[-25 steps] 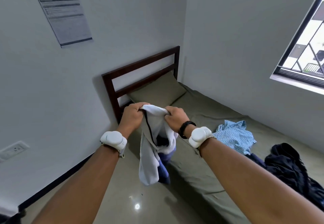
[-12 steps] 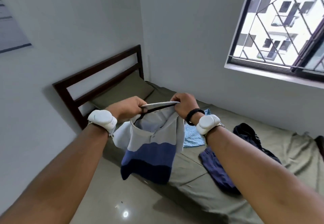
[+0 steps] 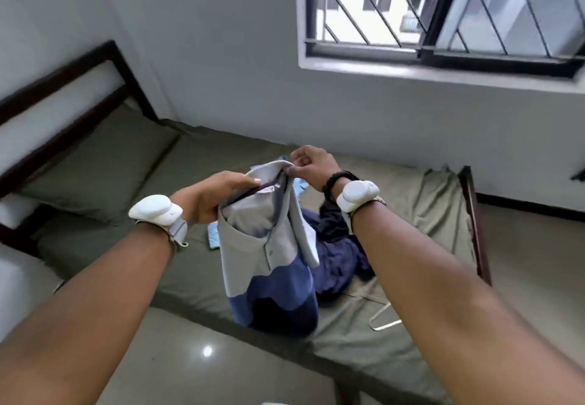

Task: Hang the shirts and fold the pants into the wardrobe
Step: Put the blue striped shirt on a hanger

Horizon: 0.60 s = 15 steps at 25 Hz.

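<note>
**A:** Grey knit on top, then a mid-blue band and a navy hem. In the head view we have a polo shirt (image 3: 269, 246) held up over the bed (image 3: 110, 246). It hangs free, with its hem down near the mattress edge.

**B:** And our hands?

**A:** Our left hand (image 3: 209, 198) grips one side of the collar, fingers curled over the cloth. Our right hand (image 3: 311, 165) pinches the other side between thumb and fingers. Between them the neck is spread open, and a label shows inside.

**B:** So we judge this to be the hanging step.

**A:** We do. A thin, pale hanger (image 3: 384, 317) lies on the olive sheet just beside our right forearm, partly hidden by it. The next move would call for one hand to let go, take the hanger and feed it in through the neck. The knit is soft and limp, so it will sag shut unless the other hand keeps the collar up. The buttoned placket gives the opening a little slack.

**B:** What else is on the bed?

**A:** A dark navy garment (image 3: 335, 262) lies crumpled behind the polo, and we cannot tell whether it is pants. A light blue patterned cloth (image 3: 212, 237) peeks out below our left wrist. We see no wardrobe.
</note>
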### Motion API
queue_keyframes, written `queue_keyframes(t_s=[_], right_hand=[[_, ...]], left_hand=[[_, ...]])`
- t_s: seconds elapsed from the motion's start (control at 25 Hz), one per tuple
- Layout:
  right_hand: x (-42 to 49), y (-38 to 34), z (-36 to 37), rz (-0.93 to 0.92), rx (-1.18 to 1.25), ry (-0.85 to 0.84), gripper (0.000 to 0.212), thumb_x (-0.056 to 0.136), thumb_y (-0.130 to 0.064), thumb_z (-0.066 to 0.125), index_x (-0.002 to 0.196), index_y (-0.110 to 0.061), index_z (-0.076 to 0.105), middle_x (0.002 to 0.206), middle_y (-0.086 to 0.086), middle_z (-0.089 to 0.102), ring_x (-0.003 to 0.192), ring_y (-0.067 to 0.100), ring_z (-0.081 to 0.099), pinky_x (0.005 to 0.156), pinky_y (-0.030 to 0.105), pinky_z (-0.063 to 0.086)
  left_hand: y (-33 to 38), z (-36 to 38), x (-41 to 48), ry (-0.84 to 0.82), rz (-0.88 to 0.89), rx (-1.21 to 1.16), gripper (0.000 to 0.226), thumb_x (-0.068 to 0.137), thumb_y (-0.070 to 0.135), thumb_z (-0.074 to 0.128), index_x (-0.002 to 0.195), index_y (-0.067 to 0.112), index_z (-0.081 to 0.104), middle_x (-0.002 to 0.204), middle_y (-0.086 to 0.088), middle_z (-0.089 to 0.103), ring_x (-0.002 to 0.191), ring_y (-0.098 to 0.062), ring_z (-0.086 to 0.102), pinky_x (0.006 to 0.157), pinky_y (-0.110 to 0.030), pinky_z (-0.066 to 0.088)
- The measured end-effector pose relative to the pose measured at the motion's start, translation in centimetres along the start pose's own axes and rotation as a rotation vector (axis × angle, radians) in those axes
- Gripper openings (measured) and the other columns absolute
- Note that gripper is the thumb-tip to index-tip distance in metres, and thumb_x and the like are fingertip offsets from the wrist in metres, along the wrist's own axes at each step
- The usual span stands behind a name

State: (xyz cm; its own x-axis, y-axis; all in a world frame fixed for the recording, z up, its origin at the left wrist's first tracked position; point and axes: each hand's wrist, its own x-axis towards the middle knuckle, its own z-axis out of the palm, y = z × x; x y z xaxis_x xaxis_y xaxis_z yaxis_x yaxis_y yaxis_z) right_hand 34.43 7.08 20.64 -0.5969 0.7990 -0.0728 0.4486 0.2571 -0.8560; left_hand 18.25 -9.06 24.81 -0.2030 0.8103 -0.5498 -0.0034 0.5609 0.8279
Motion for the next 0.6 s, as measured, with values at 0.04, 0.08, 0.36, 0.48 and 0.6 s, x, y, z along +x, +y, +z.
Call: queue_keyframes(t_s=[0.04, 0.08, 0.36, 0.48, 0.6], right_hand=[[0.3, 4.6, -2.8, 0.098, 0.019, -0.007, 0.034, 0.076, -0.034, 0.080, 0.104, -0.018, 0.068, 0.094, -0.001, 0.070, 0.086, 0.013, 0.064, 0.087, 0.029, 0.052], [0.2, 9.7, -5.2, 0.197, 0.004, 0.003, 0.042, 0.078, -0.042, 0.078, 0.108, -0.014, 0.067, 0.099, 0.004, 0.071, 0.091, 0.017, 0.065, 0.089, 0.031, 0.051], [-7.4, 44.9, -10.7, 0.786, -0.421, -0.302, 0.049, 0.086, -0.046, 0.065, 0.122, -0.012, 0.062, 0.127, 0.014, 0.064, 0.117, 0.032, 0.059, 0.094, 0.034, 0.049], [-8.5, 51.2, -8.3, 0.782, -0.545, -0.335, 0.047, 0.085, -0.052, 0.061, 0.121, -0.021, 0.060, 0.127, 0.006, 0.063, 0.121, 0.029, 0.056, 0.096, 0.039, 0.048], [-7.6, 56.0, -5.8, 0.778, -0.621, -0.335, 0.046, 0.091, -0.054, 0.049, 0.123, -0.022, 0.054, 0.131, 0.004, 0.056, 0.127, 0.026, 0.046, 0.101, 0.049, 0.037]], left_hand=[[0.0, 3.2, 2.7, 0.004, -0.003, -0.022, 0.032, 0.096, 0.028, 0.059, 0.116, 0.005, 0.068, 0.115, -0.020, 0.070, 0.095, -0.028, 0.067, 0.089, -0.043, 0.052], [-0.1, 6.3, 5.2, 0.004, -0.013, -0.037, 0.029, 0.099, 0.027, 0.056, 0.117, 0.008, 0.067, 0.117, -0.018, 0.070, 0.099, -0.028, 0.067, 0.095, -0.045, 0.050], [-5.0, 23.2, 20.1, 0.004, -0.206, -0.024, 0.029, 0.104, 0.025, 0.046, 0.126, 0.016, 0.062, 0.119, -0.012, 0.071, 0.113, -0.030, 0.065, 0.100, -0.043, 0.049], [-7.6, 26.2, 23.8, 0.040, -0.284, -0.007, 0.028, 0.104, 0.024, 0.046, 0.122, 0.013, 0.064, 0.119, -0.014, 0.071, 0.108, -0.029, 0.067, 0.095, -0.040, 0.050], [-10.4, 27.8, 27.2, 0.058, -0.345, 0.017, 0.032, 0.102, 0.030, 0.050, 0.122, 0.010, 0.065, 0.119, -0.016, 0.070, 0.113, -0.036, 0.064, 0.098, -0.046, 0.049]])
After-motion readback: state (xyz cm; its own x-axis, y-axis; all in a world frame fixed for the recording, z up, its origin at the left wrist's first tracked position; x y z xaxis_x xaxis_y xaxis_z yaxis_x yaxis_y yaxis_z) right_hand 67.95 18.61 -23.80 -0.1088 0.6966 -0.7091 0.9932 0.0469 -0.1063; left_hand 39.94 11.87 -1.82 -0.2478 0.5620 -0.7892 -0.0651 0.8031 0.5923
